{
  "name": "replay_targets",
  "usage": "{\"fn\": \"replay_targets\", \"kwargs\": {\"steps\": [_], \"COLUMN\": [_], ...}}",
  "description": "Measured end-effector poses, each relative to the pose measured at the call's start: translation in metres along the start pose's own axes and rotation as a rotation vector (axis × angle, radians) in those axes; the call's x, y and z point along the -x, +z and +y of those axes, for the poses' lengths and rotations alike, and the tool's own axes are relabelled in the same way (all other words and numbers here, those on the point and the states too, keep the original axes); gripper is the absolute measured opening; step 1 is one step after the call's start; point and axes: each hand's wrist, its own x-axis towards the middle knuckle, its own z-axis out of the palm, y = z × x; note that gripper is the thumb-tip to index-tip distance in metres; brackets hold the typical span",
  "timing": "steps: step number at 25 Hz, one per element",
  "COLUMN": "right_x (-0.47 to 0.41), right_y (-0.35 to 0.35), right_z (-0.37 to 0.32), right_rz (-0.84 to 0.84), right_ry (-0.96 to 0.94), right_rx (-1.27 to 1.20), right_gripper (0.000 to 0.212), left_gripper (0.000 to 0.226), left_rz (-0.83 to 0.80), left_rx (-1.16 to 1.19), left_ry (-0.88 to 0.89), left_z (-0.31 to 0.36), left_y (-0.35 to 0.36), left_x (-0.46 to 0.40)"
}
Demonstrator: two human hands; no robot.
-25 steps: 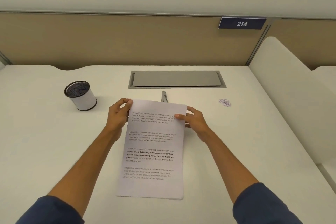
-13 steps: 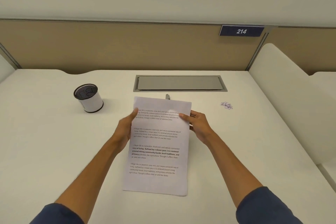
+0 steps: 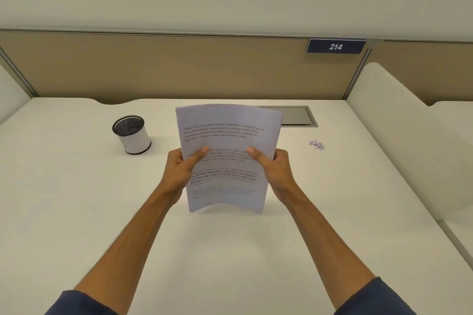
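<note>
Lifted off the desk (image 3: 76, 212) since a second ago, paper stack (image 3: 225, 133) stands upright | my left hand (image 3: 179, 171) and right hand (image 3: 275, 171) grip its side edges, thumbs in front | mesh cup (image 3: 131, 134) beyond left fingers

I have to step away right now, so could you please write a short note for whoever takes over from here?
Left hand: grips the left edge of the papers, thumb in front.
Right hand: grips the right edge, thumb in front.
Papers: held nearly upright over the desk, bowed; I cannot tell if the bottom edge touches it. The cup stands to the left and the clips lie in a small heap to the right, both apart from the hands.
Done: papers are in both hands.
Left: probably tap them square on the desk, then perhaps fasten them with a clip.
</note>
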Motion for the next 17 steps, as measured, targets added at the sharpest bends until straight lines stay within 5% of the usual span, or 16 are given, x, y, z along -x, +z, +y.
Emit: {"fn": "replay_targets", "kwargs": {"steps": [6, 12, 17], "right_x": [0.015, 0.023, 0.033], "right_y": [0.006, 0.0, -0.017], "right_z": [-0.003, 0.026, 0.037], "right_rz": [0.025, 0.038, 0.084], "right_ry": [-0.103, -0.046, -0.055], "right_rx": [0.018, 0.067, 0.005], "right_gripper": [0.003, 0.017, 0.038], "left_gripper": [0.021, 0.016, 0.019], "left_rz": [0.005, 0.059, 0.236], "left_rx": [0.023, -0.055, 0.168], "left_ry": [0.087, 0.019, 0.026], "left_z": [-0.006, -0.031, -0.016], "left_y": [0.005, 0.006, 0.002], "left_x": [0.011, 0.015, 0.006]}}
